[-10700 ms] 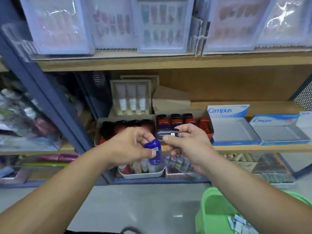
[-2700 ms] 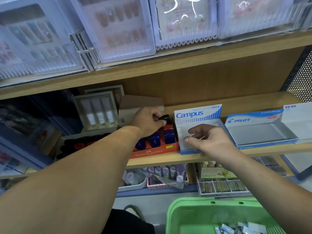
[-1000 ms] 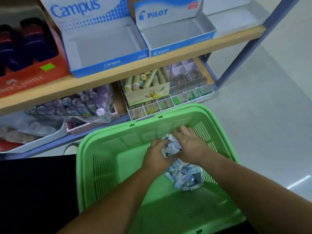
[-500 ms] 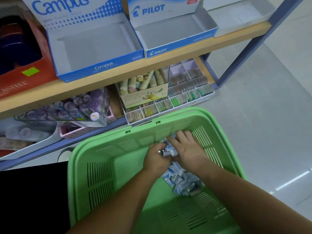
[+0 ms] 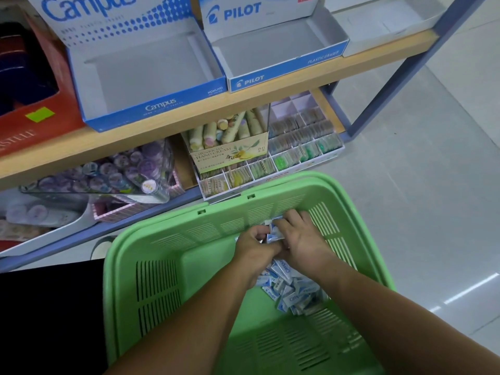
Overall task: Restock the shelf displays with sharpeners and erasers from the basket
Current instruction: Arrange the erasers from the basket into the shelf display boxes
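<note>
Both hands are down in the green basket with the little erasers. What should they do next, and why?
Probably lift the gripped erasers up into the Campus box. The left hand and right hand hold a bunch together, packs in the basket read Campus, and that box shows only its bare floor.

- My left grip (image 5: pixel 254 243) has left the red sharpener box (image 5: pixel 59 128) for the green basket (image 5: pixel 130 239).
- My right grip (image 5: pixel 300 239) has quit the Campus box (image 5: pixel 151 77) and joined it over the erasers (image 5: pixel 286 288).
- Both now pinch a few erasers.
</note>
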### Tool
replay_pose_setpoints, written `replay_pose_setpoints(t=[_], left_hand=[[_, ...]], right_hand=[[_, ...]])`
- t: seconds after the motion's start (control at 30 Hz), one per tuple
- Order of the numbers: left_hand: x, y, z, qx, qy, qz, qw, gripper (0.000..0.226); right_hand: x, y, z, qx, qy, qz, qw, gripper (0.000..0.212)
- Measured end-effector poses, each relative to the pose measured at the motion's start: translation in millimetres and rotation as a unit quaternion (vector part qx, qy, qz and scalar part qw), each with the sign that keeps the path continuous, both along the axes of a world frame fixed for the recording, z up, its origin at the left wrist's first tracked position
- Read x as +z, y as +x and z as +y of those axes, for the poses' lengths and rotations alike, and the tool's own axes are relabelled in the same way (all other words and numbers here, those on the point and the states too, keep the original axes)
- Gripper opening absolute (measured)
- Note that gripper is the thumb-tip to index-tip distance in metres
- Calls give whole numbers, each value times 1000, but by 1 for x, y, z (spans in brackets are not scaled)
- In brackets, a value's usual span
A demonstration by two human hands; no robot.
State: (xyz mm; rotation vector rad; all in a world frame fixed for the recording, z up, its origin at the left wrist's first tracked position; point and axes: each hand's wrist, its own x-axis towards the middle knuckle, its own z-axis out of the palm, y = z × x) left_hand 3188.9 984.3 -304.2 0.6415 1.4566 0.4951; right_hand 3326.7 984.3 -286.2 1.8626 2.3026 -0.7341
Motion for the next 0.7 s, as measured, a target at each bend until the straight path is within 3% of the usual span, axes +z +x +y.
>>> replay_pose_setpoints(t=[0.23,0.33,0.43,0.7], left_hand=[[5,1,1,15,-59,-80,995,44],[2,-9,4,1,-66,-74,995,59],[1,-21,3,2,-61,-46,997,39],[-2,-41,-3,-17,-72,-45,996,20]], right_hand=[[4,3,-1,-87,-72,99,989,65],[11,3,0,-121,-98,139,978,61],[14,4,0,-142,-115,136,974,52],[18,3,-1,-149,-138,101,974,30]])
